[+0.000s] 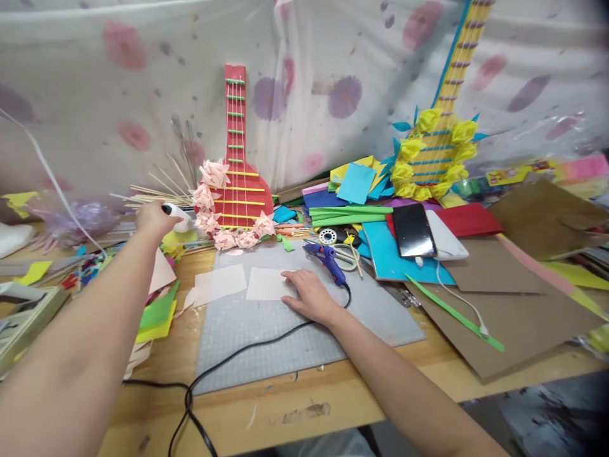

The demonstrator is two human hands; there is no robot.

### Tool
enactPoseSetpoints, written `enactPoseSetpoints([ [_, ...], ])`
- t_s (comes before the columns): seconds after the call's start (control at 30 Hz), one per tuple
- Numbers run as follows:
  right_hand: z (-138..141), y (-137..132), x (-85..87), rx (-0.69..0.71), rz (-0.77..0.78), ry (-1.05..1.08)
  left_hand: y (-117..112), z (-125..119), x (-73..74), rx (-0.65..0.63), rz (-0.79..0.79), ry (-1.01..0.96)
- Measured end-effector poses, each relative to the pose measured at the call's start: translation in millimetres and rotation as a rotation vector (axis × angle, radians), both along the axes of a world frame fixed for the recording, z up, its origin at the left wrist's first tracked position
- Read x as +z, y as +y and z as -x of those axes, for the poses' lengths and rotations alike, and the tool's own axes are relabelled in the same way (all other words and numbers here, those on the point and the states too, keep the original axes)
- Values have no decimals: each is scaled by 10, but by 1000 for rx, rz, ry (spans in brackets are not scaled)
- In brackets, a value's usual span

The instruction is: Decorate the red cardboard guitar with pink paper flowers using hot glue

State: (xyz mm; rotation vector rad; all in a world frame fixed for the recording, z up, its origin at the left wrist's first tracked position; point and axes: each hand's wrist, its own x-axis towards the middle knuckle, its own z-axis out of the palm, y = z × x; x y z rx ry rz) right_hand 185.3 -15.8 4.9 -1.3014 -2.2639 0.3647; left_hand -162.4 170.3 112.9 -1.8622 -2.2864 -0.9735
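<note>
At the left, my left hand (156,221) reaches far out over the clutter, its fingers closed around a white rounded object (183,219) with a dark end; its exact kind is unclear. My right hand (310,296) rests on the grey cutting mat (266,346), fingers apart, with fingertips touching the right edge of a white paper piece (265,284). Another white paper piece (220,285) lies just left of it. Close behind my right hand lies a blue hot glue gun (327,256), its black cord (247,347) running under my right wrist across the mat.
A red paper guitar (240,190) with pink flowers stands behind the mat. A yellow paper guitar (435,152) leans at the back right. Blue sheets, a phone (413,230), a white charger (445,236) and brown cardboard (514,317) cover the right. Thin wooden sticks (164,184) stand behind my left hand.
</note>
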Motion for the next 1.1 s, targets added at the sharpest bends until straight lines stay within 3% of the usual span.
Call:
enactPoseSetpoints([
  [0.1, -13, 1, -13, 4, -5, 5, 94, -63, -127, 53, 133, 74],
  [0.33, -7, 7, -27, 9, -22, -5, -7, -120, -248, -34, 51, 5],
  [0.73, -5, -20, -6, 13, -17, -16, -256, -150, -216, 17, 59, -89],
  [0.83, -12, -15, -20, 14, -26, -14, -375, -188, -183, 34, -5, -90],
  [0.97, 8, 8, -14, 0, -35, -46, -699, -506, -207, 17, -236, -83],
  [1.03, 25, 30, -14, -15, -46, -61, -942, -800, -315, -55, -298, -112],
  [1.1, 38, 49, -20, -28, -54, -67, -1213, -1130, -503, -178, -262, -146],
])
